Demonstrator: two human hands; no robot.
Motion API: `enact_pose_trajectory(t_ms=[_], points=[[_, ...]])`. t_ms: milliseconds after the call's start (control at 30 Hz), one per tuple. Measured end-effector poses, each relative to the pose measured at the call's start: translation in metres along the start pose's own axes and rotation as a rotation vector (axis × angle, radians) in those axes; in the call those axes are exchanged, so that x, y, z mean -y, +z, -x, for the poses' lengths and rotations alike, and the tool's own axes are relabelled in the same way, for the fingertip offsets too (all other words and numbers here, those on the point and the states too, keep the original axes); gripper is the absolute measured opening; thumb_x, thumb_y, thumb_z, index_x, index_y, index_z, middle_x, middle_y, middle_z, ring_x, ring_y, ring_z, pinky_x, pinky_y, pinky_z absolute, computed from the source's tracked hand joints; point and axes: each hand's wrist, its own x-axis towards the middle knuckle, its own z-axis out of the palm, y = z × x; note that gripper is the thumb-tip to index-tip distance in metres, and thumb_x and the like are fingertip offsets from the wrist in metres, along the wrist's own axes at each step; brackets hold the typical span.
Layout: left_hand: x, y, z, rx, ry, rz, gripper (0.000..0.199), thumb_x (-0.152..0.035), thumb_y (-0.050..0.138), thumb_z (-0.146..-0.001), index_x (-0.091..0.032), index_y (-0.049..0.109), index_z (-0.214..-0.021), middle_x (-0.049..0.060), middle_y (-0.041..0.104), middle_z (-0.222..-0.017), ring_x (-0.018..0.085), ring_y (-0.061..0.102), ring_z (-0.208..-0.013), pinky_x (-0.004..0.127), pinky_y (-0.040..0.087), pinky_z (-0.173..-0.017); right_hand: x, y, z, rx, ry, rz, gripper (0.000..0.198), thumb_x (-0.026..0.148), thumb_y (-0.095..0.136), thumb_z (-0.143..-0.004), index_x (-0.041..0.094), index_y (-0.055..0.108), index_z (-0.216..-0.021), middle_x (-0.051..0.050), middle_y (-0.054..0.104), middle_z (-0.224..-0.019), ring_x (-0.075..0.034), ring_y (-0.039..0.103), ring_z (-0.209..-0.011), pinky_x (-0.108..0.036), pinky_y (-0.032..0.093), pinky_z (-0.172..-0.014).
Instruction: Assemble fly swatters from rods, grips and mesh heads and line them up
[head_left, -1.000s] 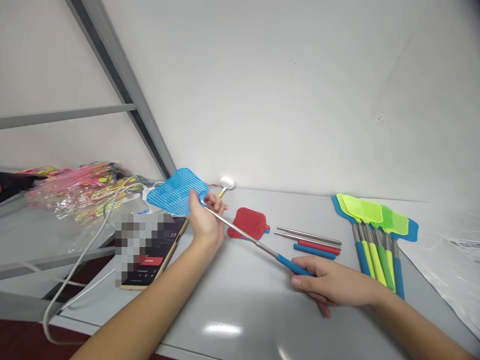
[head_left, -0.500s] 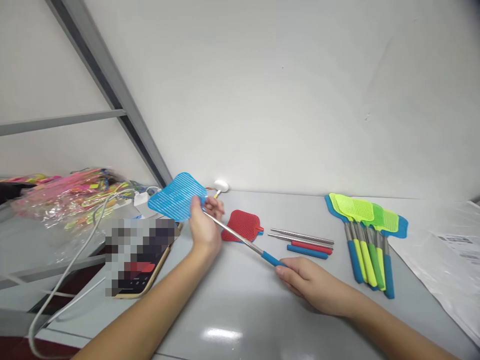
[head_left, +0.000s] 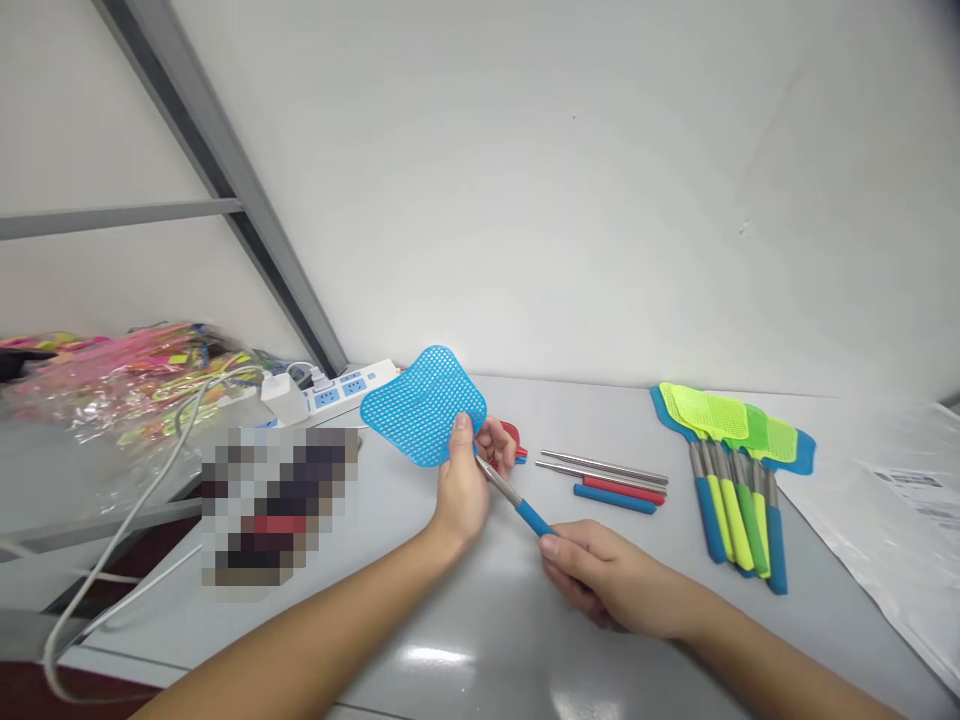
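A blue fly swatter [head_left: 427, 410] with a metal telescopic rod is held between my two hands, its mesh head up to the left. My left hand [head_left: 465, 485] is closed around the neck, thumb on the base of the head. The blue handle grip [head_left: 534, 517] is wrapped by my right hand [head_left: 600, 575]. Behind my left hand a red swatter head [head_left: 512, 440] is mostly hidden. To its right lie loose metal rods [head_left: 604, 467], one with a red grip [head_left: 622, 490] and another with a blue grip [head_left: 615, 500].
Several collapsed swatters [head_left: 731, 490] in yellow, green and blue lie in a pile on the right, beside a white plastic bag [head_left: 892, 540]. On the left are a power strip [head_left: 352, 390], a white cable [head_left: 142, 510], a blurred-out phone [head_left: 277, 520] and plastic-wrapped goods [head_left: 150, 385].
My left hand has moved right with the swatter head, closer to my right hand. The rod showing between the hands has become much shorter. The power strip is now uncovered.
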Motion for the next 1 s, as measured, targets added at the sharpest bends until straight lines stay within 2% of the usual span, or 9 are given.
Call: enact_pose_trajectory(t_ms=[133,200,267,400,467,667,733,867,1000], points=[[0.001,0.004,0.004,0.006,0.017,0.002,0.054,-0.060,0.031,-0.094,-0.017,0.058,-0.075,0.000,0.053,-0.056,0.012,0.045,-0.049,0.023,0.035,-0.047,-0.009,-0.007,-0.001,0.262,-0.008,-0.323,0.047,0.058,0.041,-0.093,0.020,0.044,-0.066,0.010,0.030,-0.041,-0.007,0.025,-0.036,-0.021,0.034,-0.040],[0.001,0.005,0.005,0.010,0.016,0.022,0.055,-0.061,0.031,-0.093,-0.017,0.058,-0.076,0.000,0.053,-0.055,0.012,0.045,-0.049,0.023,0.034,-0.047,-0.011,-0.006,-0.002,0.294,-0.002,-0.369,0.047,0.060,0.040,-0.093,0.021,0.043,-0.066,0.011,0.027,-0.040,-0.007,0.022,-0.035,-0.022,0.036,-0.040],[-0.001,0.005,0.006,0.004,0.029,0.016,0.055,-0.061,0.031,-0.093,-0.017,0.058,-0.075,0.000,0.053,-0.055,0.012,0.045,-0.049,0.023,0.034,-0.046,-0.010,0.000,-0.001,0.205,0.004,-0.236,0.049,0.061,0.038,-0.093,0.021,0.041,-0.065,0.010,0.028,-0.042,-0.008,0.024,-0.037,-0.023,0.034,-0.042],[-0.007,0.004,0.007,-0.007,0.069,-0.054,0.055,-0.061,0.031,-0.093,-0.017,0.059,-0.075,0.001,0.054,-0.057,0.012,0.044,-0.049,0.025,0.035,-0.049,-0.005,0.018,0.002,-0.226,-0.050,0.367,0.046,0.058,0.039,-0.094,0.021,0.041,-0.068,0.004,0.041,-0.058,-0.011,0.038,-0.054,-0.024,0.030,-0.053],[-0.009,0.003,0.008,-0.003,0.085,-0.065,0.056,-0.061,0.030,-0.094,-0.017,0.060,-0.075,0.001,0.054,-0.058,0.012,0.044,-0.049,0.025,0.035,-0.050,-0.004,0.023,0.002,-0.317,-0.092,0.475,0.044,0.057,0.041,-0.094,0.021,0.041,-0.070,0.003,0.044,-0.063,-0.012,0.039,-0.060,-0.025,0.031,-0.057],[-0.008,0.002,0.007,0.005,0.072,-0.037,0.055,-0.059,0.029,-0.095,-0.017,0.060,-0.077,0.001,0.054,-0.057,0.012,0.045,-0.050,0.025,0.035,-0.049,-0.011,0.018,-0.002,0.105,-0.015,-0.156,0.051,0.065,0.034,-0.092,0.023,0.036,-0.063,0.009,0.029,-0.041,-0.008,0.024,-0.037,-0.022,0.025,-0.041],[-0.008,0.003,0.006,0.002,0.067,-0.050,0.055,-0.061,0.031,-0.093,-0.017,0.059,-0.076,0.000,0.053,-0.056,0.012,0.044,-0.049,0.025,0.035,-0.049,-0.010,0.019,-0.001,0.111,0.011,-0.160,0.050,0.065,0.034,-0.092,0.023,0.039,-0.066,0.009,0.031,-0.042,-0.009,0.026,-0.037,-0.022,0.027,-0.041],[-0.004,0.000,0.001,0.081,0.012,-0.168,0.058,-0.064,0.032,-0.092,-0.017,0.060,-0.072,0.001,0.053,-0.056,0.013,0.044,-0.051,0.026,0.035,-0.050,0.002,0.027,0.005,-0.158,0.072,0.388,0.043,0.056,0.029,-0.098,0.021,0.050,-0.081,0.005,0.044,-0.054,-0.011,0.038,-0.047,-0.023,0.030,-0.049],[0.001,-0.010,-0.006,0.201,0.004,-0.346,0.059,-0.064,0.030,-0.093,-0.017,0.064,-0.080,0.001,0.053,-0.062,0.014,0.047,-0.059,0.026,0.038,-0.055,0.016,0.026,0.008,-0.388,0.011,0.926,0.031,0.044,0.033,-0.098,0.021,0.051,-0.088,-0.001,0.056,-0.067,-0.015,0.048,-0.059,-0.026,0.025,-0.055]])
